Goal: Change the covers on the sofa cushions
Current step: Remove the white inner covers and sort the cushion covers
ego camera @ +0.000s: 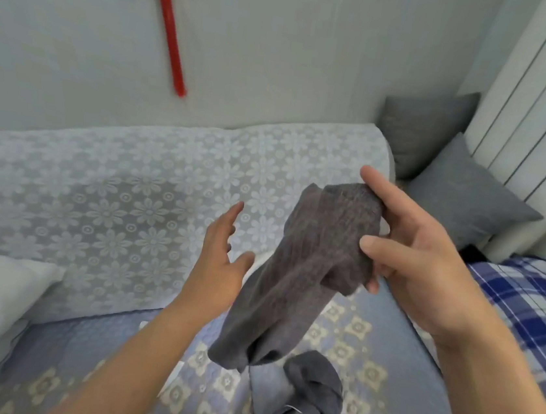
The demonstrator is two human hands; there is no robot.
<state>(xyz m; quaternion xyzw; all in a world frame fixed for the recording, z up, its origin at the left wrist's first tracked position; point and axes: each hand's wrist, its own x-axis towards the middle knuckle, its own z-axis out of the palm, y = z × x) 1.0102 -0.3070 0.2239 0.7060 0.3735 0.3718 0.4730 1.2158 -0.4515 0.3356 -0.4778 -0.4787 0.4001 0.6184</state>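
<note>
1 grey-brown cushion cover (294, 277), limp and unfilled, pinched in right hand (419, 257); left hand (222, 252) spread, empty, at 9 o'clock beside it.

Cover (297, 277) above seat (382, 372), cushions (463, 198) far right

Brown-grey cushion cover (309, 262), white floral lace sofa throw (112, 205), blue plaid blanket (532, 304), red wall tassel (172, 35)
</note>
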